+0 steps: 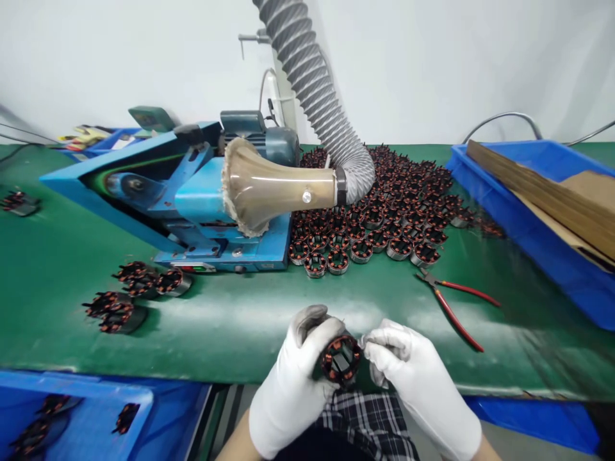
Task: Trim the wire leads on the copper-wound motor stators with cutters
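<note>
My left hand [300, 378], in a white glove, is closed around a motor stator [341, 360] above the table's front edge. The ring-shaped stator has copper windings, and its open face is turned up toward me. Just right of it, my right hand [406, 374], gloved too, is closed in a pinch with its fingertips at the stator's rim. Whatever lies between those fingertips is too small to make out. A pair of red-handled cutting pliers [454, 301] lies with spread handles on the green table [230, 333], beyond my right hand.
A blue belt machine [211, 192] with a suction funnel and a grey hose [312, 77] stands at the back. Many stators [384, 211] crowd beside it; several more [120, 301] sit at left. Blue bins hold cardboard [552, 198] at right and stators [125, 417] at lower left.
</note>
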Tool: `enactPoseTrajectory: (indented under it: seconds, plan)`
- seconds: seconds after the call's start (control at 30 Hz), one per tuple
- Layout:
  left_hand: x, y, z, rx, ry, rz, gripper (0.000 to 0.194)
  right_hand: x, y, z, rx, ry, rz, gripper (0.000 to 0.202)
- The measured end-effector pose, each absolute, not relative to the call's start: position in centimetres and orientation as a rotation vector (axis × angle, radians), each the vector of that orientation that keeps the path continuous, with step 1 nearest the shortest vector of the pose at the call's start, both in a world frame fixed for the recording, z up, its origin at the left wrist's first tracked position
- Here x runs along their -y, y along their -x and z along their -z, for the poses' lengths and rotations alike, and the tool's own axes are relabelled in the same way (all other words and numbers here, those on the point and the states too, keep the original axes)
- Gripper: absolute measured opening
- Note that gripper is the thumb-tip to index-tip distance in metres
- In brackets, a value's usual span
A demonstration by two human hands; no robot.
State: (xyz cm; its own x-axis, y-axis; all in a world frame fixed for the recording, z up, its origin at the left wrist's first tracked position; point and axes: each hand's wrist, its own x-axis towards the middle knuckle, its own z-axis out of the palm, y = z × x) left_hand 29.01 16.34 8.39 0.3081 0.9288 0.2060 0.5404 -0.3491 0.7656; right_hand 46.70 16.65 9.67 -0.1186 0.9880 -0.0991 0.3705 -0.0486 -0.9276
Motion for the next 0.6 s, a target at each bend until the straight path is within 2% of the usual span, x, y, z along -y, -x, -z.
enactPoseTrajectory:
  seconds: [0.1,0.2,0.33,0.5,0.6]
  plan:
    - [-16.6,-29.1,-8.2,-1.216,-1.882,-0.824,0.050,-16.7,-46.5,-9.3,1.292,1.422,-1.333,0.009]
    - [-16.8,-28.9,-8.6,-1.102,-1.668,-0.839,0.046,-16.7,-46.4,-9.1,1.336,1.438,-1.224,0.011]
    - [-16.5,-28.5,-9.0,-0.992,-1.872,-0.912,0.024,-17.0,-46.6,-9.5,1.623,1.462,-1.056,0.024]
    - [-16.5,-28.7,-8.2,-1.293,-2.060,-1.001,0.052,-17.2,-46.3,-9.5,1.444,1.424,-1.203,0.022]
    - [-17.0,-29.1,-8.0,-1.176,-1.792,-0.924,0.048,-16.9,-45.9,-8.8,1.391,1.428,-1.125,0.023]
